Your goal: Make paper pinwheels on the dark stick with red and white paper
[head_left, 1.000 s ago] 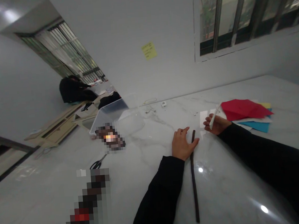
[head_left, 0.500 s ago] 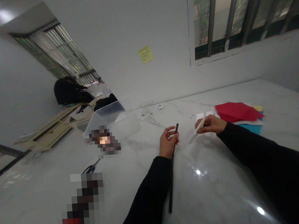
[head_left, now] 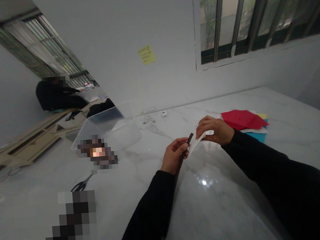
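Note:
My left hand (head_left: 175,154) is closed around a long dark stick (head_left: 187,143), lifted off the white marble table (head_left: 237,209), its top end poking up between my fingers. My right hand (head_left: 214,130) pinches a white paper strip (head_left: 196,143) whose lower end meets the stick's tip. Both hands are close together above the table's middle. The stick's lower length is hidden behind my left sleeve.
A stack of coloured paper sheets (head_left: 243,119), red on top, lies just right of my right hand. A clear plastic box (head_left: 108,125) stands at the left, scissors (head_left: 81,184) nearer the front left. A person in dark clothes (head_left: 55,96) sits far left in the background.
My left hand picked the stick up from the table and raised it. My right hand brought the white strip leftwards until it met the stick's tip.

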Demonstrator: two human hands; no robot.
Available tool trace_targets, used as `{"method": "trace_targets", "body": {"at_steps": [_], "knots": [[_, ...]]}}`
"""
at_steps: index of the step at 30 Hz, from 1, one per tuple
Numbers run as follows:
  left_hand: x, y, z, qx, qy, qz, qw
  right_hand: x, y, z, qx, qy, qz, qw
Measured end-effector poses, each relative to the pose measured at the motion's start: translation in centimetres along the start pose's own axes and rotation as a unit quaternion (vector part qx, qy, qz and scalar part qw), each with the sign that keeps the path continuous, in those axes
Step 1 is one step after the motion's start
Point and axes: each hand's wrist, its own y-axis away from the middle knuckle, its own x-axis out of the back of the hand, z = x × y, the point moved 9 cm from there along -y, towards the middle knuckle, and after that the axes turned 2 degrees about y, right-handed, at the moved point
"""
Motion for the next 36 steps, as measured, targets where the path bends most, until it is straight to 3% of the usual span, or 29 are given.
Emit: {"method": "trace_targets", "body": {"at_steps": [7, 36], "knots": [[-1.2, 0.6, 0.4, 0.009, 0.020, -0.034, 0.999, 0.2, -0.1, -0.3, -0.008, 0.002, 0.003, 1.000], [-1.1, 0.6, 0.3, 0.003, 0.016, -0.027, 1.000, -0.2, 0.2, 0.5, -0.060, -0.012, -0.027, 0.998]]}}
